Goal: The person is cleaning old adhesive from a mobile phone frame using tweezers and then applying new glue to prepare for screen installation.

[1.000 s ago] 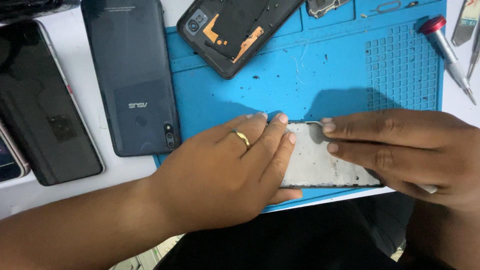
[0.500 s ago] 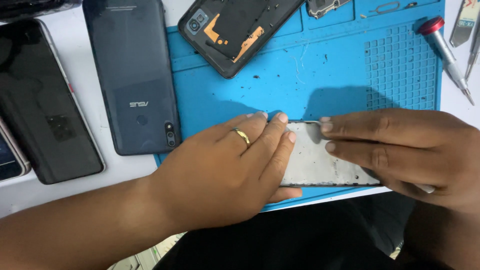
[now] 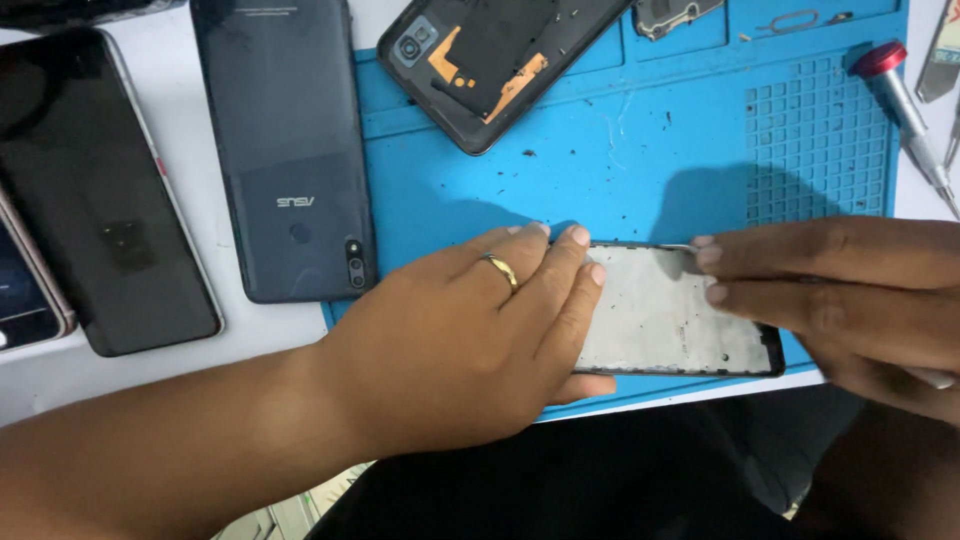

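We see a phone frame [image 3: 665, 315], pale inside with a dark rim, lying flat at the near edge of the blue work mat [image 3: 620, 170]. Our left hand [image 3: 470, 330], a ring on one finger, rests palm-down on the frame's left end, fingers together and pressing flat. Our right hand [image 3: 850, 290] covers its right end, fingertips pinched on a thin metal tool [image 3: 683, 248] at the frame's far edge. Off the mat's left side lies a dark phone [image 3: 290, 150], back up; an opened phone back [image 3: 490, 60] sits at the mat's far edge, a red-capped screwdriver [image 3: 900, 100] at its right.
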